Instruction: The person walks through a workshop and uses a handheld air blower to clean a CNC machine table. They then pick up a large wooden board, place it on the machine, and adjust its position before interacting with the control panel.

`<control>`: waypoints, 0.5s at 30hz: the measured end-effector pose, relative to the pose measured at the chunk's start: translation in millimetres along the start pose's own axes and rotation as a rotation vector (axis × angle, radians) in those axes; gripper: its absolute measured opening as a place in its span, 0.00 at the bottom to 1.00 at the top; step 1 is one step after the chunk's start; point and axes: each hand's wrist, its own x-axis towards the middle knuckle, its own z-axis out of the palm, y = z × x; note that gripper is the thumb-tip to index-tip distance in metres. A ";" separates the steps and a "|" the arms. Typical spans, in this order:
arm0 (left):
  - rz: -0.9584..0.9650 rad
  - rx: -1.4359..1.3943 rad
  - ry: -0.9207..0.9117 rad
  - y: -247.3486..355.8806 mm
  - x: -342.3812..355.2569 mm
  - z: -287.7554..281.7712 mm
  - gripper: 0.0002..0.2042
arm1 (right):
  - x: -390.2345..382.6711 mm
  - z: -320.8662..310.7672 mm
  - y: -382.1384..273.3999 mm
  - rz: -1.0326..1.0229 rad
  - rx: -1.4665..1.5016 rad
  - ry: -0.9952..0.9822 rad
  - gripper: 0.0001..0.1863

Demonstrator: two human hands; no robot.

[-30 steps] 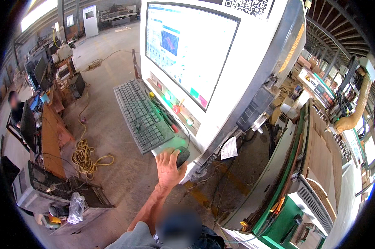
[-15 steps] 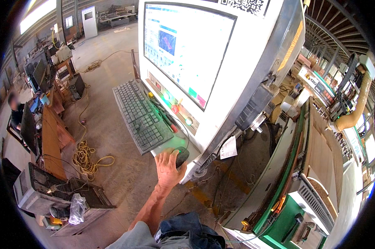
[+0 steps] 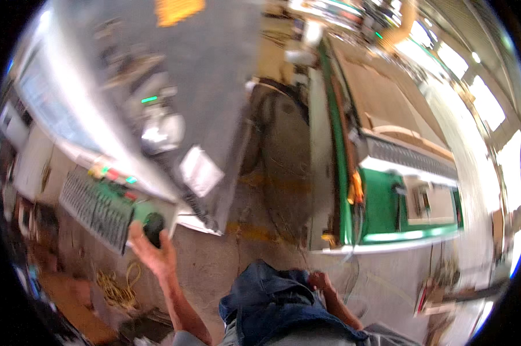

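Observation:
On the small shelf of the white console lies a black computer mouse (image 3: 154, 226). My left hand (image 3: 152, 252) is closed around it, its fingers and thumb at the mouse's two sides. Left of the mouse sits a dark keyboard (image 3: 96, 210), blurred by motion. My right hand (image 3: 319, 281) is low, beside the dark blue denim (image 3: 266, 297) at my waist. Its fingers are small and smeared, so whether it holds anything does not show.
The console (image 3: 87, 115) fills the left, with a paper sheet (image 3: 201, 171) hanging at its side. To the right stands a long machine bed (image 3: 387, 81) bearing brown boards. An orange-handled tool (image 3: 356, 187) lies at its green end (image 3: 378, 202). Yellow cable (image 3: 119, 288) coils on the floor.
The view has swung right, so the console and keyboard sit farther left and the machine bed nearer the middle. My left hand stays at the mouse. My right hand has come into view.

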 end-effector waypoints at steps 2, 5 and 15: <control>0.068 0.075 0.075 18.5 -1.1 11.2 0.27 | -15.6 -5.3 14.0 -0.070 0.370 0.183 0.11; 0.268 0.212 0.126 70.2 -1.6 6.7 0.25 | -27.1 -16.2 12.0 0.084 0.526 0.247 0.11; 0.122 -0.572 -0.956 225.0 -81.4 202.3 0.15 | 23.9 -137.8 -116.9 -0.250 0.191 0.205 0.17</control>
